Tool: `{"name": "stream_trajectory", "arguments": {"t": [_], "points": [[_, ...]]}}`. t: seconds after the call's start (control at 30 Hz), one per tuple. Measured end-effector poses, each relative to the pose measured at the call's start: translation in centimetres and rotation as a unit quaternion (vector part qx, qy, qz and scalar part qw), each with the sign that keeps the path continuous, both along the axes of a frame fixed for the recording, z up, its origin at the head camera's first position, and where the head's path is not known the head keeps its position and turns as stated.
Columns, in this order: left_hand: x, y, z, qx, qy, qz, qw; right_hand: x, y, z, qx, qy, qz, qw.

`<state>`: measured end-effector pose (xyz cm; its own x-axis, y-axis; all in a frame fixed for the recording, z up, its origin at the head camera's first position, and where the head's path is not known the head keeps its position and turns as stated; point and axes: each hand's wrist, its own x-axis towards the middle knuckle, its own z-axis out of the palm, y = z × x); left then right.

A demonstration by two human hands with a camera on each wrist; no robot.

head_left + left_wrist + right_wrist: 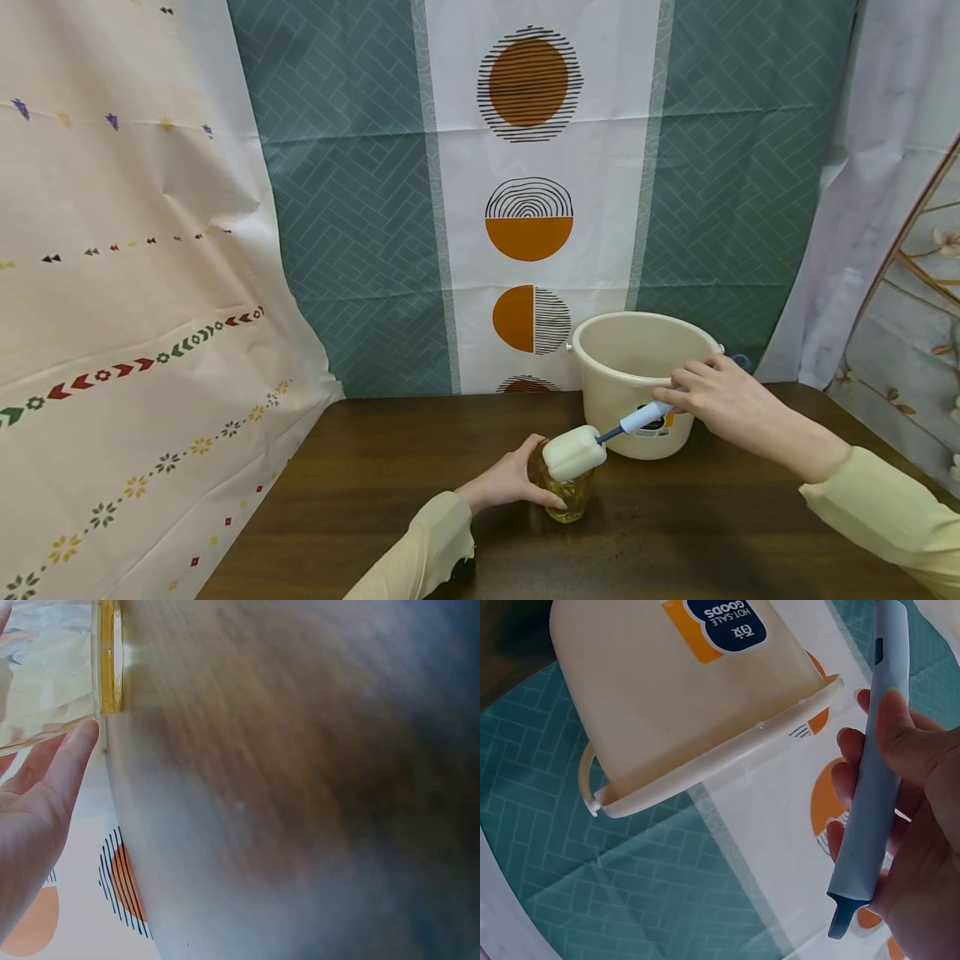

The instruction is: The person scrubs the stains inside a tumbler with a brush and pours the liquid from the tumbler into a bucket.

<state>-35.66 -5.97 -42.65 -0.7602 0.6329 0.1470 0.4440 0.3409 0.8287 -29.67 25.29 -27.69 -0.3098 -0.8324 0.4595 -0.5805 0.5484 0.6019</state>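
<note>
My left hand (510,482) grips a clear amber drinking glass (572,502) around its side, low over the dark table. In the left wrist view the glass (45,682) shows its thick yellow base, with a finger beside it. My right hand (726,402) holds a sponge cup brush by its light blue handle (877,765), fingers and thumb wrapped about it. The brush's white sponge head (574,452) slants down to the left at the mouth of the glass. How far the sponge reaches inside cannot be told.
A cream bucket (600,392) with a label stands behind the hands at the right, close to the brush handle. The brown wooden table (360,467) ends at a patterned curtain (352,208). Another printed cloth (150,317) hangs along the left side.
</note>
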Motion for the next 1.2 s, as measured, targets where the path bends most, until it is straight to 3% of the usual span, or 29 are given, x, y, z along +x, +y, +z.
{"name": "stream_trajectory", "arguments": {"t": [0.27,0.7,0.97,1.2], "points": [[0.0,0.0,0.0,0.0,-0.003,0.001,1.0,-0.3,0.6,-0.9,-0.053,-0.005,0.038,0.998],[0.1,0.0,0.1,-0.005,-0.005,0.008,0.9999,-0.5,2.3,-3.1,-0.117,-0.076,0.027,0.99],[0.1,0.0,0.0,-0.001,-0.01,0.011,0.9999,-1.1,3.0,-4.6,-0.159,-0.119,0.085,0.976],[0.0,0.0,-0.1,-0.002,-0.011,0.007,0.9999,-0.6,3.2,-5.4,-0.173,-0.175,0.056,0.968]]}}
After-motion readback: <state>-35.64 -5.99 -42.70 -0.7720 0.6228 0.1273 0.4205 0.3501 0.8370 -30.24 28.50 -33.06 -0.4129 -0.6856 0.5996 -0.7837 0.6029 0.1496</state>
